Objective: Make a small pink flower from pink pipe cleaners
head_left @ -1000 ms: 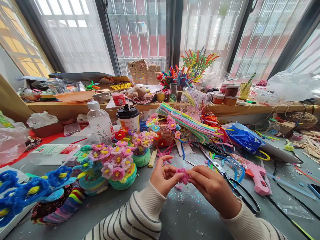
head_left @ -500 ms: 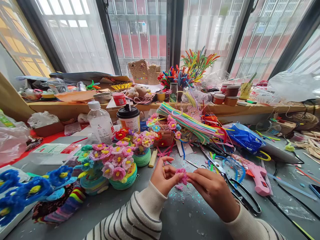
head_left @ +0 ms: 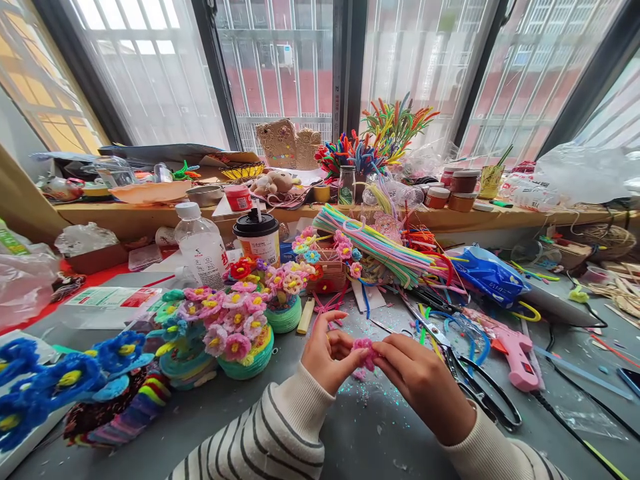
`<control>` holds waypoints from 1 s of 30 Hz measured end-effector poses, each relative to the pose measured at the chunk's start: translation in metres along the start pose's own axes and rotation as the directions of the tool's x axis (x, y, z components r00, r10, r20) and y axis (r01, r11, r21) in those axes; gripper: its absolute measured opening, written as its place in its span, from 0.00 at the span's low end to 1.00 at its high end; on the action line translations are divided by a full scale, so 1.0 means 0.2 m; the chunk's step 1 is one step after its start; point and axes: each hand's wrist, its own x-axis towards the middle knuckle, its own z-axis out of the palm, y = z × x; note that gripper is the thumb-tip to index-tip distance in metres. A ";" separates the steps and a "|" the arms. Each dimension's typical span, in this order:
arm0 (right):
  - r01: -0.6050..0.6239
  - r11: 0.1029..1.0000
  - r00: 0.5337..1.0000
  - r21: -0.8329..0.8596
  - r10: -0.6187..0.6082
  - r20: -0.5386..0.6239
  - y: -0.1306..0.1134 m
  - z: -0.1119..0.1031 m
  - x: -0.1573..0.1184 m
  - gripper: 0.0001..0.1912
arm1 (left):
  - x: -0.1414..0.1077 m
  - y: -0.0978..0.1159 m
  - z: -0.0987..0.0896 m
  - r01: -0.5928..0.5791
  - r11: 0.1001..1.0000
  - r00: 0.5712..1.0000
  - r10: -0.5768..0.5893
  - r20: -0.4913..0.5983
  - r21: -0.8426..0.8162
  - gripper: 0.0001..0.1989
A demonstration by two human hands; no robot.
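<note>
Between my two hands, low over the grey table, is a small pink pipe-cleaner flower [head_left: 365, 347]. My left hand [head_left: 331, 353] pinches its left side with thumb and fingers. The fingertips of my right hand [head_left: 416, 377] are closed on its right edge and partly cover it. Left of my hands stand pots of finished fuzzy flowers, among them a pot of pink flowers [head_left: 237, 327] and a basket with blue flowers [head_left: 75, 380]. Black-handled scissors [head_left: 480, 380] lie beside my right hand, with the blades partly under other things.
A pink glue gun [head_left: 517, 357] lies at the right, its black cord running forward. Behind my hands is a bundle of pastel pipe cleaners [head_left: 375, 243]. A plastic bottle [head_left: 200, 250] and a lidded cup [head_left: 257, 240] stand at the left. Glitter is scattered on the table.
My right hand has shifted slightly left and its fingertips now cover more of the pink flower. My left hand stays almost still.
</note>
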 end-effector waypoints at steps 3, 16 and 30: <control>-0.002 1.000 1.000 0.009 0.002 -0.011 0.01 0.00 -0.01 0.12 | 0.00 0.00 0.00 -0.009 1.000 1.000 0.008 0.009 0.021 0.26; -0.022 0.998 0.997 0.059 0.026 -0.075 0.00 0.00 -0.02 0.12 | 0.00 0.00 0.00 0.006 1.000 1.000 -0.006 0.023 0.009 0.27; -0.057 0.995 0.998 0.082 0.056 0.015 0.01 0.00 -0.04 0.10 | 0.00 0.00 0.00 0.009 1.000 1.000 -0.009 0.029 0.004 0.26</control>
